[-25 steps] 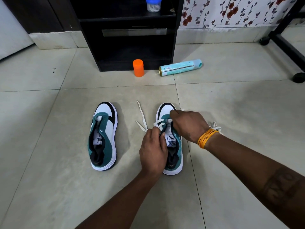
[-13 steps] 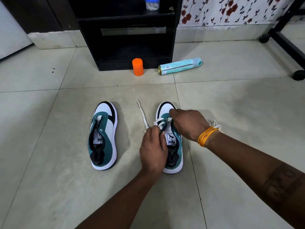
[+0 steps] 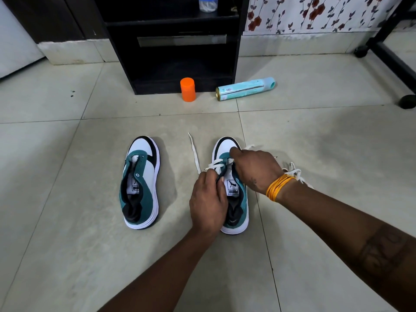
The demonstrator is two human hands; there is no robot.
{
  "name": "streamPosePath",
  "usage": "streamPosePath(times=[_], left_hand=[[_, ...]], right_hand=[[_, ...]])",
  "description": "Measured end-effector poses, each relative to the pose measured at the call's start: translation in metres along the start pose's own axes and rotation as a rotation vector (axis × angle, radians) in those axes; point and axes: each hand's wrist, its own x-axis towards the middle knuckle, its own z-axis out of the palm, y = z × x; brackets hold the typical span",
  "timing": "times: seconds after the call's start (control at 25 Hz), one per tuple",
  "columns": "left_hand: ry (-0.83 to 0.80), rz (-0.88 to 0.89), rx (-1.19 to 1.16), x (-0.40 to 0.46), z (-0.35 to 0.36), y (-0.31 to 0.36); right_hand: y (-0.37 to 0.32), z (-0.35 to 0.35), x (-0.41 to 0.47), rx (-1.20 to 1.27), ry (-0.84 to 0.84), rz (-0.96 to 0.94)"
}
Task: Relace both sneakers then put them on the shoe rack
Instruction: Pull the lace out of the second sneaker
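Fingers, left hand (image 3: 208, 202): curled and pinching the teal eyelet edge on the near-left side of the right sneaker (image 3: 234, 199), with the white lace (image 3: 215, 165) running past the fingertips.
Fingers, right hand (image 3: 256, 170): curled over the front of the same shoe, gripping the lace near the lowest eyelets — which strand they hold is hidden under the knuckles.
Right sneaker: flat on the floor (image 3: 67, 244), toe pointing away, white toe cap, teal sides, black lining; only the front eyelets carry lace.
Lace ends: one free end lies on the tile left of the shoe, stretching away toward the cupboard; more white lace (image 3: 295, 174) lies bunched on the floor beyond the right wrist — whether it is part of the same lace cannot be told.
Left sneaker (image 3: 140, 183): on the floor well to the left, parallel to the other, no lace in its eyelets, untouched.
Wrist: orange thread band (image 3: 278, 185) around the right wrist.
Black cupboard (image 3: 175, 48): against the wall ahead, open shelves; a blue-lidded jar (image 3: 207, 3) stands on an upper shelf.
Orange cap (image 3: 188, 89): upright on the floor just in front of the cupboard.
Spray can (image 3: 245, 88): pale blue, lying on its side right of the orange cap.
Black stand leg (image 3: 391, 57): far right, with round feet.
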Motion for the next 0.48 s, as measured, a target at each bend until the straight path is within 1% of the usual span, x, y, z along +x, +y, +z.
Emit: streamPosePath(times=[0.04, 0.08, 0.16, 0.2, 0.24, 0.28, 0.32, 0.4, 0.48], left_hand=[[-0.001, -0.001, 0.002, 0.000, 0.000, -0.001], [-0.004, -0.006, 0.008, 0.000, 0.000, -0.001], [-0.007, -0.021, 0.013, 0.001, 0.000, 0.000], [-0.005, -0.025, 0.009, 0.000, 0.000, 0.000], [-0.002, -0.022, 0.006, -0.001, 0.000, 0.000], [0.001, -0.016, 0.006, -0.001, 0.000, 0.000], [0.004, -0.011, 0.006, -0.001, 0.000, 0.000], [0.005, -0.001, 0.005, 0.000, 0.001, 0.000], [0.007, 0.000, 0.011, 0.000, 0.002, 0.001]], right_hand=[[0.000, 0.000, 0.000, -0.047, -0.010, 0.033], [0.006, 0.002, 0.000, -0.048, -0.014, 0.124], [0.028, 0.010, -0.001, 0.074, -0.007, 0.406], [0.041, 0.014, -0.003, 0.145, 0.006, 0.515], [0.052, 0.017, -0.006, 0.186, 0.027, 0.573], [0.059, 0.018, -0.011, 0.203, 0.045, 0.585], [0.060, 0.019, -0.015, 0.217, 0.068, 0.557], [0.048, 0.017, -0.019, 0.262, 0.086, 0.407], [0.029, 0.016, -0.019, 0.217, 0.069, 0.223]])
